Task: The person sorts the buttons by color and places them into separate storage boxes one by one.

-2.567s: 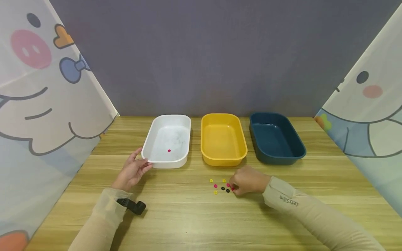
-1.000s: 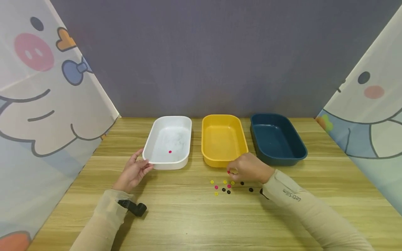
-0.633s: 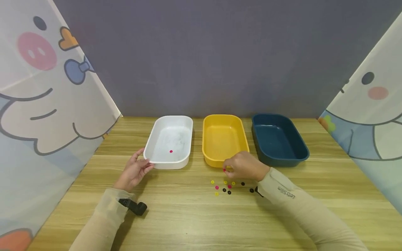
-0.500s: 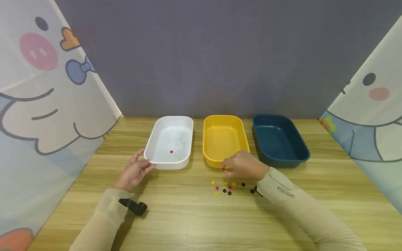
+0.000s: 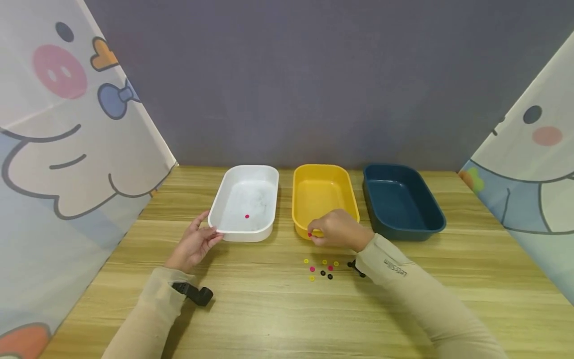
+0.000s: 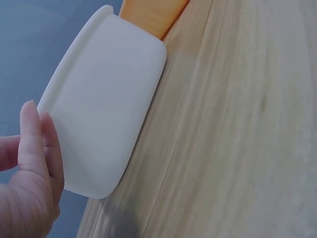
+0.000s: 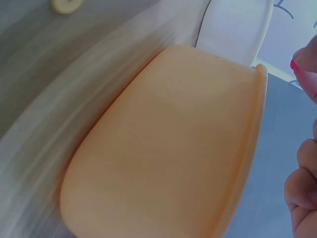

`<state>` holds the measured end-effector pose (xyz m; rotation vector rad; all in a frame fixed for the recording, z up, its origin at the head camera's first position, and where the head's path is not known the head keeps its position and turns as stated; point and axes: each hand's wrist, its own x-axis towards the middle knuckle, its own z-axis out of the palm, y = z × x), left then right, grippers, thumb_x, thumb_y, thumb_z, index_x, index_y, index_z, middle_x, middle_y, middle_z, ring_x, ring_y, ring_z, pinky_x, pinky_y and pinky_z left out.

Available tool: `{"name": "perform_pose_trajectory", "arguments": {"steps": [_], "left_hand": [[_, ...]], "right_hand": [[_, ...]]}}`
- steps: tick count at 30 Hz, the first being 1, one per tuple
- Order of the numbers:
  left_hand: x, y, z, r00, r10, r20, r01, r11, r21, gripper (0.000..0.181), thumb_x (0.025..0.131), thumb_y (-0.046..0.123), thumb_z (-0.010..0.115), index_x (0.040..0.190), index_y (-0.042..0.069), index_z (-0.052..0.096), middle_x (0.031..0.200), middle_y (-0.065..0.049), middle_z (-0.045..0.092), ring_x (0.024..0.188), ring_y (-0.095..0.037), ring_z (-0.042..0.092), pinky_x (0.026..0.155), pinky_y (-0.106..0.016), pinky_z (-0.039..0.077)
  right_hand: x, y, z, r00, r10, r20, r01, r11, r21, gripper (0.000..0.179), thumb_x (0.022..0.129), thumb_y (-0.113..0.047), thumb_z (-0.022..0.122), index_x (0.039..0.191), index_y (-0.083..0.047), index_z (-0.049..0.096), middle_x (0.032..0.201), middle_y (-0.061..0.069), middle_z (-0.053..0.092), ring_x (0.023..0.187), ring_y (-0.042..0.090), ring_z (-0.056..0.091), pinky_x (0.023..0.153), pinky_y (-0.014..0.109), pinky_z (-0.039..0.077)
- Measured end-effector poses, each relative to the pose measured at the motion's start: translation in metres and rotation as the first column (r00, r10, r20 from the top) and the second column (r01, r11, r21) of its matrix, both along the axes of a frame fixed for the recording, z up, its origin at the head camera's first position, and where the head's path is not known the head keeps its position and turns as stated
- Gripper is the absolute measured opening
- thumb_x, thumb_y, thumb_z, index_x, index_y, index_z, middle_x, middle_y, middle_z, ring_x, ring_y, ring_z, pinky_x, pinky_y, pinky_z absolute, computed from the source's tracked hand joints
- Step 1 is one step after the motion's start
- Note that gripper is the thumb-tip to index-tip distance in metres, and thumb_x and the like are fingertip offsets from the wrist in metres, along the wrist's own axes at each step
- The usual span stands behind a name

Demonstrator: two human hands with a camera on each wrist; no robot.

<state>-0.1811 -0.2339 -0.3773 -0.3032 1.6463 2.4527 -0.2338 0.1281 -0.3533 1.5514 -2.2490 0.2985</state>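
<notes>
My right hand (image 5: 336,230) pinches a small pink button (image 5: 310,235) between thumb and fingertips, over the near rim of the yellow tray (image 5: 325,172). In the right wrist view the pink button (image 7: 293,65) peeks out at the fingertips, apart from the tray's wall. At the near left corner of the white tray (image 5: 248,236), my left hand (image 5: 193,247) holds the rim. One pink button (image 5: 247,216) lies inside that tray. Several loose buttons are spread on the table: yellow (image 5: 312,278), pink (image 5: 312,269) and black (image 5: 330,276).
A dark blue tray (image 5: 405,232) stands right of the yellow one, and all three line the back of the wooden table (image 5: 269,309). Behind them rises a grey partition (image 5: 287,85), with cartoon-printed cloths (image 5: 80,164) on both sides. The left wrist wears a black camera (image 5: 199,295).
My right hand has lifted the pink button off the table and carried it left and up to the yellow tray's near rim. The left hand has stayed on the white tray.
</notes>
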Motion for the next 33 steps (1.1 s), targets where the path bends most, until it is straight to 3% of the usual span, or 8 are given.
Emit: {"name": "perform_pose_trajectory", "arguments": {"steps": [12, 24, 33], "left_hand": [[0.001, 0.001, -0.002, 0.999, -0.022, -0.030, 0.022, 1.000, -0.008, 0.070, 0.099, -0.007, 0.036, 0.154, 0.011, -0.003, 0.100, -0.010, 0.054, 0.072, -0.009, 0.065, 0.075, -0.018, 0.053], [0.003, -0.001, 0.000, 0.998, -0.030, -0.051, 0.029, 0.999, -0.027, 0.070, 0.099, -0.008, 0.035, 0.153, 0.008, -0.005, 0.096, -0.010, 0.054, 0.072, -0.009, 0.065, 0.074, -0.017, 0.053], [0.003, 0.001, -0.004, 0.998, -0.018, -0.060, 0.015, 0.999, -0.051, 0.067, 0.099, -0.008, 0.035, 0.154, 0.008, 0.000, 0.104, -0.012, 0.051, 0.075, -0.009, 0.065, 0.078, -0.018, 0.052]], "right_hand": [[-0.002, -0.011, 0.003, 0.999, -0.040, -0.020, 0.040, 0.999, 0.018, 0.005, 0.075, -0.015, 0.074, 0.079, -0.014, 0.072, 0.055, -0.008, 0.057, 0.043, 0.002, 0.036, 0.043, 0.016, 0.034], [-0.006, -0.020, 0.014, 0.999, -0.042, -0.028, 0.043, 0.999, 0.009, 0.007, 0.075, -0.014, 0.075, 0.081, -0.012, 0.073, 0.061, -0.003, 0.065, 0.042, 0.005, 0.040, 0.043, 0.016, 0.037], [-0.005, -0.023, 0.023, 0.997, -0.076, 0.023, 0.076, 0.997, 0.006, 0.007, 0.077, -0.014, 0.074, 0.082, -0.010, 0.073, 0.062, -0.002, 0.064, 0.042, 0.004, 0.037, 0.045, 0.013, 0.034]]}}
